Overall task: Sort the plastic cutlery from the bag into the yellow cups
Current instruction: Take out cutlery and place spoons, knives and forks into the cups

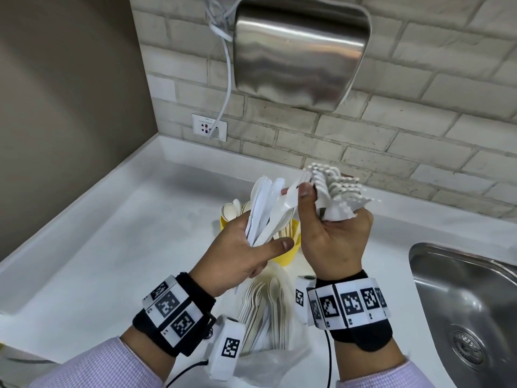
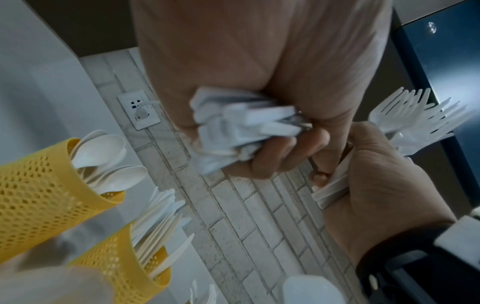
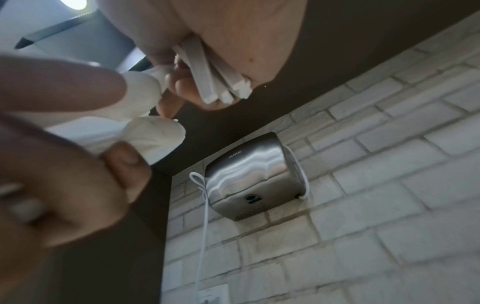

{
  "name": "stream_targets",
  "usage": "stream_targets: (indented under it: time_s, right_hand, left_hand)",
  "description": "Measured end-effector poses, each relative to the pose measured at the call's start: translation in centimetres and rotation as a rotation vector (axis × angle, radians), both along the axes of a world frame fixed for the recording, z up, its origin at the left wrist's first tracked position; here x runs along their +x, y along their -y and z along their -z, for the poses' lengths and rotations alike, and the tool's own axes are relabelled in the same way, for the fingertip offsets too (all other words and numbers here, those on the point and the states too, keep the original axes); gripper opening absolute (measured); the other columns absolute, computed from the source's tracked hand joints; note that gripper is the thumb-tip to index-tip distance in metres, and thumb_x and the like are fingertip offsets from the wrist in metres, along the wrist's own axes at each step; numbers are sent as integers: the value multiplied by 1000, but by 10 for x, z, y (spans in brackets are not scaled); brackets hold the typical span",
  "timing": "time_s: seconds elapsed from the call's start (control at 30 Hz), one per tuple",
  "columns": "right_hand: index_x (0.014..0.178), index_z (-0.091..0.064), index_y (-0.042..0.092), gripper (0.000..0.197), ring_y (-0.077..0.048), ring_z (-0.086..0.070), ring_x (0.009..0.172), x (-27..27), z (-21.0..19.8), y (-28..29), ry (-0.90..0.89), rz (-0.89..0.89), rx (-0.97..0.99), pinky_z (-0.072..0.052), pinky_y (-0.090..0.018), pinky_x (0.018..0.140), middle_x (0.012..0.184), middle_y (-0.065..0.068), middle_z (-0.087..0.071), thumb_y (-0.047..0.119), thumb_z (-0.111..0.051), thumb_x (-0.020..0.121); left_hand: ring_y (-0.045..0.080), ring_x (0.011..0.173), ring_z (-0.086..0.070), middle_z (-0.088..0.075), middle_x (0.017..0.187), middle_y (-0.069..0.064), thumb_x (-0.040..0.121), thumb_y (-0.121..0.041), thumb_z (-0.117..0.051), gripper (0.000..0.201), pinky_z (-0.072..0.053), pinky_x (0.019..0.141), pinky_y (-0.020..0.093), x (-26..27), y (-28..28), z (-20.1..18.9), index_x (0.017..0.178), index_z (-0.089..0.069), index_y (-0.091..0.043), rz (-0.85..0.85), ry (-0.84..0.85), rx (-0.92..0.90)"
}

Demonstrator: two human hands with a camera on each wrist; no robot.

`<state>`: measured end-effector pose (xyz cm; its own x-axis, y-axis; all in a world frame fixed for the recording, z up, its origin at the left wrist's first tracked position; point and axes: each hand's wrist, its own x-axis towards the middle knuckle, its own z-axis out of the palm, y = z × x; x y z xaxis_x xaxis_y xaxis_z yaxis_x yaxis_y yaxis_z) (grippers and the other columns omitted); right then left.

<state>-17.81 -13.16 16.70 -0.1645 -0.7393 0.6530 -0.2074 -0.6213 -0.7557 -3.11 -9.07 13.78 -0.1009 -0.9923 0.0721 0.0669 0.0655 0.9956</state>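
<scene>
Over the counter, my left hand grips a bundle of white plastic knives by the handles. My right hand holds a fanned stack of white forks, and its thumb and a fingertip pinch one more fork that still lies against the left bundle. Behind the hands stand two yellow mesh cups, one with spoons and the other with knives. A clear bag with more cutlery lies below my wrists. The right wrist view shows fork handles in my palm.
A steel sink is set into the white counter at the right. A brick wall behind carries a steel hand dryer, its white cable and a wall outlet. A brown wall closes the left side.
</scene>
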Motion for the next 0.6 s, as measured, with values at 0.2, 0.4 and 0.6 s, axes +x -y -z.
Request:
stream_targets:
  time_s: [0.2, 0.4, 0.6]
  right_hand:
    - [101, -58, 13, 9, -35, -69, 64, 6, -31, -5, 632, -45, 185, -57, -35, 58, 88, -18, -78, 9, -50, 105]
    - [92, -58, 14, 15, -18, -63, 59, -11, -28, 9, 1031, -173, 418, -53, -28, 58, 71, -3, -65, 20, -54, 105]
    - [89, -54, 15, 16, -11, -46, 46, -14, -20, 15, 1046, -185, 420, -40, -22, 45, 66, 3, -52, 4, -58, 100]
  left_hand:
    - [-2, 48, -53, -61, 62, -18, 89, -3, -76, 22, -40, 51, 8, -1, -1, 3, 97, -64, -20, -29, -4, -48]
    - [0, 45, -49, -62, 63, -12, 89, -9, -75, 10, -39, 50, 9, -1, -6, -2, 91, -70, -1, -77, -14, -53]
    - [22, 53, -36, -46, 59, 9, 87, -31, -79, 42, -33, 54, 33, 1, -7, -4, 85, -64, 8, -85, -33, -31]
